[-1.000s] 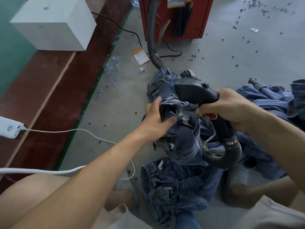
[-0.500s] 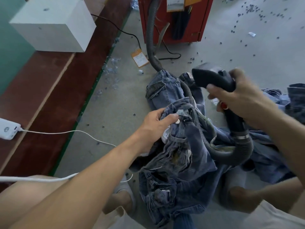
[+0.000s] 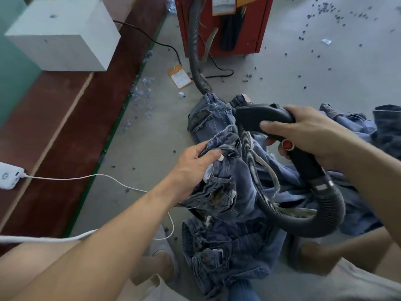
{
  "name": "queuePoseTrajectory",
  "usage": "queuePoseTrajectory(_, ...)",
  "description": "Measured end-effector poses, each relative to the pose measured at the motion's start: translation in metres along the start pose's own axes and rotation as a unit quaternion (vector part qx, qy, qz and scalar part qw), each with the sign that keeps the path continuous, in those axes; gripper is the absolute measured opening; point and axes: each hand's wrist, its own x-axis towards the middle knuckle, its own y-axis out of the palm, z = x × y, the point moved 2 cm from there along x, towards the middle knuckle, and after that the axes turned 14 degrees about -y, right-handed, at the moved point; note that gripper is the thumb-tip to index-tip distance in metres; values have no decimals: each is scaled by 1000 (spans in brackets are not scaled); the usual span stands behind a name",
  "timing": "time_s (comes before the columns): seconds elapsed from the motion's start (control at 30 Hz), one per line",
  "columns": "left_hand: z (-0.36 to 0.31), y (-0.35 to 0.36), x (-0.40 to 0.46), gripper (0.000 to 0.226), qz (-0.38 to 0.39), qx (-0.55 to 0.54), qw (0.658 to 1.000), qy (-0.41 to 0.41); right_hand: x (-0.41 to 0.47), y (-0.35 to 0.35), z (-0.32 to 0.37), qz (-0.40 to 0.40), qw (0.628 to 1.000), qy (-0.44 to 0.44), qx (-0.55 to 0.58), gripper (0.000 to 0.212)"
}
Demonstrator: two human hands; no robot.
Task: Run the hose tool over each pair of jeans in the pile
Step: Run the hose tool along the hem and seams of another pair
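A pile of blue jeans (image 3: 230, 240) lies on the concrete floor in front of me. My left hand (image 3: 195, 168) grips the waistband of the top pair of jeans (image 3: 232, 177) and holds it bunched up. My right hand (image 3: 303, 131) grips the black hose tool (image 3: 260, 118) by its handle, just above a red button. The nozzle points left and hangs above the jeans, apart from the cloth. Its ribbed black hose (image 3: 256, 179) loops under my right arm and across the denim.
The hose runs back to a red machine (image 3: 221, 25) at the top. A white box (image 3: 63, 33) sits on a brown ledge at left. A white cable (image 3: 86, 177) and an orange tag (image 3: 179, 76) lie on the floor. More jeans (image 3: 386, 124) are heaped at right.
My right hand lifted the hose tool up off the jeans and away to the right. My left hand lowered the bunched waistband while keeping its grip.
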Motion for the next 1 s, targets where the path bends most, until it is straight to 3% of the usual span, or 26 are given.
queuePoseTrajectory(0.13, -3, 1, -2, 14, -11, 85, 995, 46, -14, 9, 5, 120, 989, -27, -80, 17)
queuePoseTrajectory(0.2, -2, 2, -3, 15, 2, 147, 988, 56, -10, 18, 0, 79, 995, -22, -60, 17)
queuePoseTrajectory(0.27, -1, 2, -5, 20, 31, 142, 988, 44, 1, 13, -7, -1, 1000, 15, 3, 20)
queuePoseTrajectory(0.33, -4, 0, -8, 25, 53, 110, 992, 41, 8, -3, -7, -26, 998, 51, 13, 26)
queuePoseTrajectory(0.47, -15, -12, -7, 28, -3, 164, 982, 91, 5, -26, -6, 101, 991, 50, -70, 15)
queuePoseTrajectory(0.57, -14, -18, -4, 43, -29, 172, 980, 96, -3, -27, 1, 200, 967, 7, -156, 12)
queuePoseTrajectory(0.67, -10, -19, -3, 41, -36, 187, 978, 89, -7, -14, 7, 233, 962, -15, -138, 13)
queuePoseTrajectory(0.73, -11, -18, -3, 28, -31, 137, 988, 64, -5, -5, 7, 179, 977, -42, -109, 14)
queuePoseTrajectory(0.87, -13, -19, -2, 23, -17, -87, 992, -84, 3, -4, 6, -10, 997, -59, -46, 16)
queuePoseTrajectory(0.93, -14, -21, -1, 27, -13, -129, 985, -114, 1, -10, 7, 3, 993, -72, -97, 17)
queuePoseTrajectory(1.0, -16, -21, -2, 29, 1, -176, 977, -121, -7, -11, 10, 80, 985, -74, -135, 16)
